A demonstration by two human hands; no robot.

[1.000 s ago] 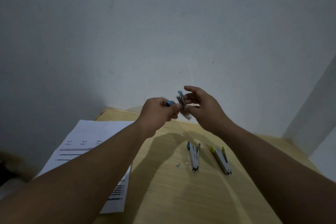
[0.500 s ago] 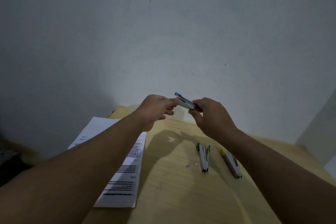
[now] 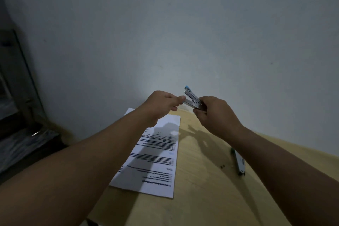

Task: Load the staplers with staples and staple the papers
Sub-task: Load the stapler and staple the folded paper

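Both hands are raised above the far end of the wooden table (image 3: 201,198). My right hand (image 3: 214,113) grips the hinge end of a small metal stapler with a blue tip (image 3: 191,97), which is spread apart into a V. My left hand (image 3: 163,105) pinches the end of its lower arm with thumb and fingers. A printed paper sheet (image 3: 156,154) lies on the table below my left forearm. A second stapler (image 3: 239,162) lies on the table beside my right forearm, partly hidden by it. A tiny bit of staples (image 3: 222,166) lies just left of that stapler.
A bare grey wall rises right behind the table. At the left stands a dark piece of furniture (image 3: 20,115) with shelves. The table's left edge runs under my left forearm.
The view has swung left, so the paper now sits mid-frame and the yellow stapler has left view. The held stapler's upper arm has lifted away from the lower arm.
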